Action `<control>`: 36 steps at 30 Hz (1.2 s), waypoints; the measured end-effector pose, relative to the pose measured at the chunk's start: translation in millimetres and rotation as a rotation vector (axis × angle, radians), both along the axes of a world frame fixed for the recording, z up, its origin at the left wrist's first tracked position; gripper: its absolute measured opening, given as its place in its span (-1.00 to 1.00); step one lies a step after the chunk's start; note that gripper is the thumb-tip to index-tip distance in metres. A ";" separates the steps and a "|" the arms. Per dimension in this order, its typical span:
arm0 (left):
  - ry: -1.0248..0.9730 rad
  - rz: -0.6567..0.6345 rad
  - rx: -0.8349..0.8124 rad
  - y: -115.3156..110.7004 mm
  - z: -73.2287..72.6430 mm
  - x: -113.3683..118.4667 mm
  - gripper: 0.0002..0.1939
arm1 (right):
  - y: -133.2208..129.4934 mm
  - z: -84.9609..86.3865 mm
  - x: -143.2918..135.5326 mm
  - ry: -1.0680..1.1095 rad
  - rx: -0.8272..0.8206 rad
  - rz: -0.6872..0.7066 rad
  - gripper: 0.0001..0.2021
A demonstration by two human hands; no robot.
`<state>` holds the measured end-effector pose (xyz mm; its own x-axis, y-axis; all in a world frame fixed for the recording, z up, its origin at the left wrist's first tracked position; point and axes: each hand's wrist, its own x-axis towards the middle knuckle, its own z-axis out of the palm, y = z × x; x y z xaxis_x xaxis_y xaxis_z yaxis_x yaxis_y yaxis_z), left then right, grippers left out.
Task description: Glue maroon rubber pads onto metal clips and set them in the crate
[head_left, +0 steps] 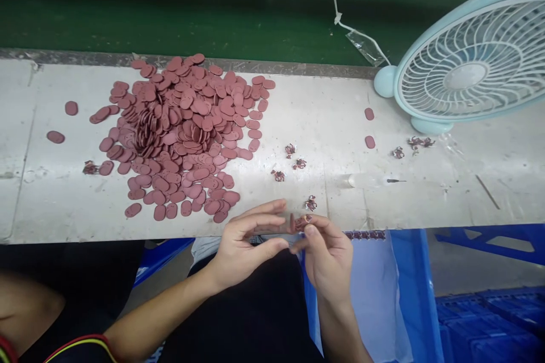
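Note:
My left hand (247, 241) is at the table's front edge, its fingers stretched out and its thumb apart from them. No object shows between them. Close by on the right, my right hand (330, 252) pinches a small reddish-brown metal part (303, 222) between thumb and fingers. A red-brown piece (292, 223) seen edge-on sits at that part's left end, near my left fingertips; whether they touch I cannot tell. A similar small metal part (311, 203) lies just beyond my right hand. Several flat red-brown oval pieces (200, 106) form a large heap to the left.
More small metal parts (300, 164) are scattered mid-table. A light blue fan (466, 76) stands at the right. Nearer lies a clear dropper bottle with a dark needle tip (395, 181). A blue crate (419, 295) with a white liner is below the table edge. Another person's arm (25, 300) shows at lower left.

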<state>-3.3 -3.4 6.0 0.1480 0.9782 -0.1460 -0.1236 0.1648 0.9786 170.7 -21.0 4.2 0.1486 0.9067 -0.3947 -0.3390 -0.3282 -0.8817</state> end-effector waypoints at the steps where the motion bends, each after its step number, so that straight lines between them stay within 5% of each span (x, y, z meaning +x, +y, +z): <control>1: 0.112 -0.040 0.078 4.0 -1.1 -9.0 -0.66 | -3.2 -4.7 8.7 0.012 -0.019 -0.051 -0.89; 7: 1.081 -0.318 0.473 40.1 -1.4 -77.7 -0.73 | -40.1 -37.6 97.7 -0.217 -0.146 -0.459 -0.74; 10: 1.319 -0.450 0.564 50.6 -4.7 -93.4 -0.78 | -71.7 -62.9 141.5 -0.421 -0.216 -0.543 -0.67; 16: 1.336 -0.504 0.642 63.7 -1.1 -89.6 -0.72 | -129.7 -133.7 179.4 -0.624 -0.390 -0.425 -0.53; 23: 1.291 -0.524 0.633 71.4 -5.3 -87.6 -0.65 | -165.3 -204.5 175.0 -0.887 -0.530 -0.095 -0.76; 28: 1.442 -0.573 0.667 67.9 -15.7 -88.6 -0.62 | -177.6 -222.3 173.4 -1.029 -0.534 0.019 -0.74; 36: 1.499 -0.555 0.701 68.4 -10.6 -83.4 -0.62 | -175.9 -231.0 169.3 -1.144 -0.530 0.076 -0.71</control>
